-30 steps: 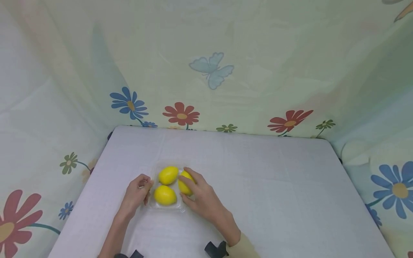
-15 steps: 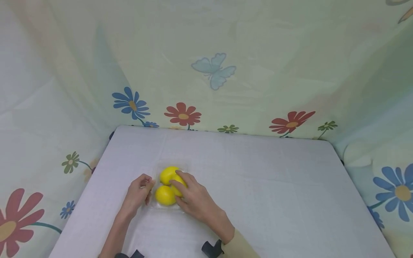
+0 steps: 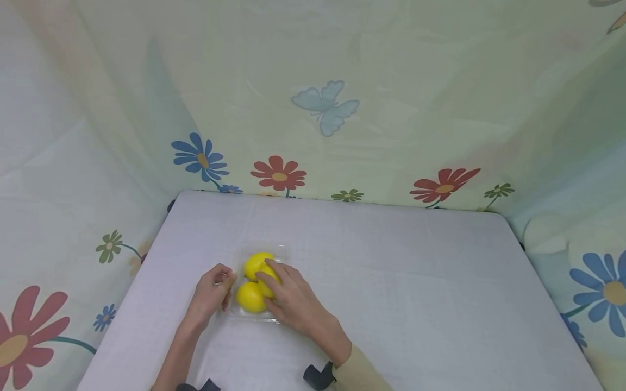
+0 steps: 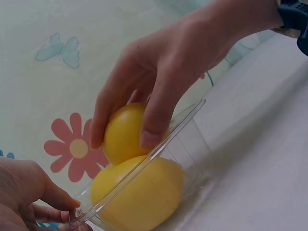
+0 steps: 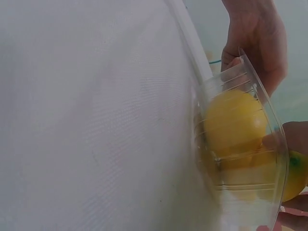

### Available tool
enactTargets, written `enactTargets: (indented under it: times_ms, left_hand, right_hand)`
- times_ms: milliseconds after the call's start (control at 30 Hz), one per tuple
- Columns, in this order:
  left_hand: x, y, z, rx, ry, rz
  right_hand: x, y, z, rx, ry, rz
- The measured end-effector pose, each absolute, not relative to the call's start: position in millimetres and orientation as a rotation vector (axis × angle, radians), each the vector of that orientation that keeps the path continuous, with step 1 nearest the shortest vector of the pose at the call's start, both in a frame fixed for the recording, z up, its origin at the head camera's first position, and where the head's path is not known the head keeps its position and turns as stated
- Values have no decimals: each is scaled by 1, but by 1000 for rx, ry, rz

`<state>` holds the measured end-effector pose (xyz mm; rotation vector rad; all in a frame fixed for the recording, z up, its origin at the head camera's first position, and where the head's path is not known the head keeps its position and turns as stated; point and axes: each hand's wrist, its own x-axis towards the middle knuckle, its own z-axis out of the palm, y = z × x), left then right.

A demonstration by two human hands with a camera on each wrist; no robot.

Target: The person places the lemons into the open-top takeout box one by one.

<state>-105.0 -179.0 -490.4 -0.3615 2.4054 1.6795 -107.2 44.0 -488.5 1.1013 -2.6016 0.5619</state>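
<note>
In the head view a clear plastic container (image 3: 281, 320) holds two yellow lemons, one at the back (image 3: 255, 264) and one in front (image 3: 250, 297). My right hand (image 3: 304, 307) grips a third lemon (image 3: 270, 282) from above, thumb on the near side. The left wrist view has this lemon (image 4: 124, 134) resting high against a lower one (image 4: 139, 195), partly above the rim. My left hand (image 3: 209, 291) pinches the container's left rim between thumb and fingers. A green tip shows on the gripped lemon (image 5: 297, 175) in the right wrist view.
The container stands on a table with a white cloth (image 3: 415, 293), left of its middle. A curtain (image 3: 381, 98) printed with flowers and a butterfly hangs behind the table and at both sides. Dark straps (image 3: 320, 376) sit at the wrists.
My right hand has moved left with its lemon, from the container's right side to against the other two lemons. The left hand keeps its pinch on the rim.
</note>
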Motion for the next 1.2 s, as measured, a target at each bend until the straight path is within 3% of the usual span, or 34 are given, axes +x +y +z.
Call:
enactTargets:
  times_ms: [567, 967, 1200]
  left_hand:
    - [-105, -180, -489, -385, 2427, 1653]
    - [-104, -182, -489, -369, 2513, 1547]
    - [-102, -186, -495, -214, 2726, 1349]
  right_hand:
    - [-101, 56, -493, 1055, -2577, 579]
    - [-90, 125, -483, 798, -2595, 681]
    - [-88, 171, -488, 685, -2480, 696]
